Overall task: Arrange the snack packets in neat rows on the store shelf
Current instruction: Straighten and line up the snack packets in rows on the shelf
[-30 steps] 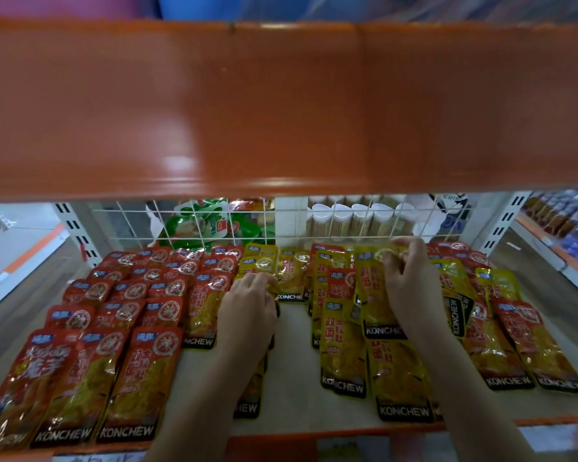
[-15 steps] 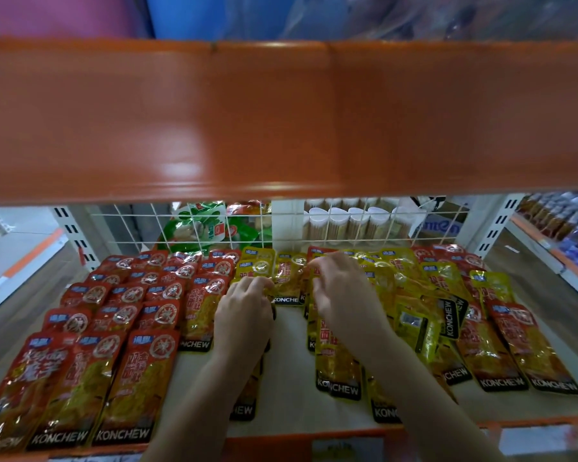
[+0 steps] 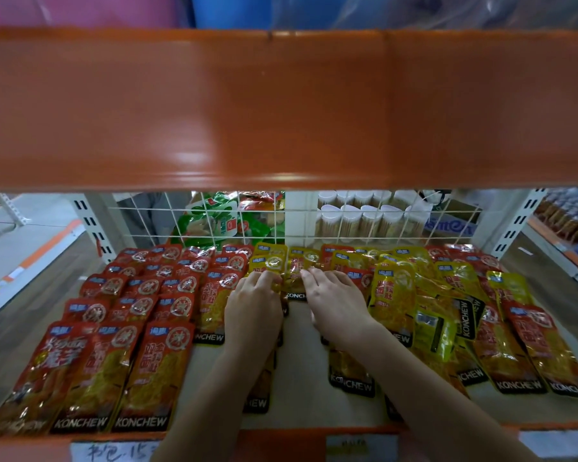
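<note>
Shelf (image 3: 301,368) seen from the front edge, orange beam (image 3: 281,108) above. Red packets (image 3: 141,315) in overlapping rows at 9 o'clock; yellow packets (image 3: 424,301) in a loose, tilted heap at 3 o'clock. Both hands reach to 12 o'clock, side by side. Left hand (image 3: 252,311) palm down, fingertips on a yellow packet (image 3: 270,261) near the wire grid (image 3: 214,221); grasp or press, cannot tell. Right hand (image 3: 336,306) fingers extended, lying on the neighbouring packet (image 3: 297,278).
</note>
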The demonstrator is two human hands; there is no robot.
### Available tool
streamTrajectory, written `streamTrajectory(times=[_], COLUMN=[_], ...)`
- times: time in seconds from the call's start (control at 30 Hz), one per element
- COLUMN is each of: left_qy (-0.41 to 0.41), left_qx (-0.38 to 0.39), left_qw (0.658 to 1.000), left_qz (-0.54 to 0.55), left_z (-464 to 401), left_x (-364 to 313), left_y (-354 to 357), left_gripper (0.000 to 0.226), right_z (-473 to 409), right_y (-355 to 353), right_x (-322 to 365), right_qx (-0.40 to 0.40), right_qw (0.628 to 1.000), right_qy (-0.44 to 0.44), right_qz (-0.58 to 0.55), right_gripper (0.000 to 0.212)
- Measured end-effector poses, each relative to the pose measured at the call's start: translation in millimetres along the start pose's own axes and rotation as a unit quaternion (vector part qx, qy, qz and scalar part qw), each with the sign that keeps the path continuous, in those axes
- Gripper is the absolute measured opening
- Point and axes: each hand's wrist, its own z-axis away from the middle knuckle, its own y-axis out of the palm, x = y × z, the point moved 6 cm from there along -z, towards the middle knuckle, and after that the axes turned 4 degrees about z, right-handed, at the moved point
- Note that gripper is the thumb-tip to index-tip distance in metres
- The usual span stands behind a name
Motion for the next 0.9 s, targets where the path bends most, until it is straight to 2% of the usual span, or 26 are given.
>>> streamTrajectory(times=[0.33,0.57,0.9], left_qy=[-0.005,-0.010,-0.005], left_qx=[0.012,0.029,0.026], left_qw=[1.000,1.000,1.000], left_qz=[-0.001,-0.006,0.000], left_z=[-1,-1,0], left_x=[1,1,1], left_y=[3,4,5], left_gripper=[0.027,0.029,0.028], right_z=[-1,-6,-6], right_y=[-6,4,-1], right_x=[-16,-1,0], right_qx=[-0.003,0.053,0.022], right_qw=[1.000,0.998,0.998], right_qy=[0.028,0.006,0.030], right_qz=[-0.002,-0.029,-0.041], right_gripper=[0.039,0.050,0.035])
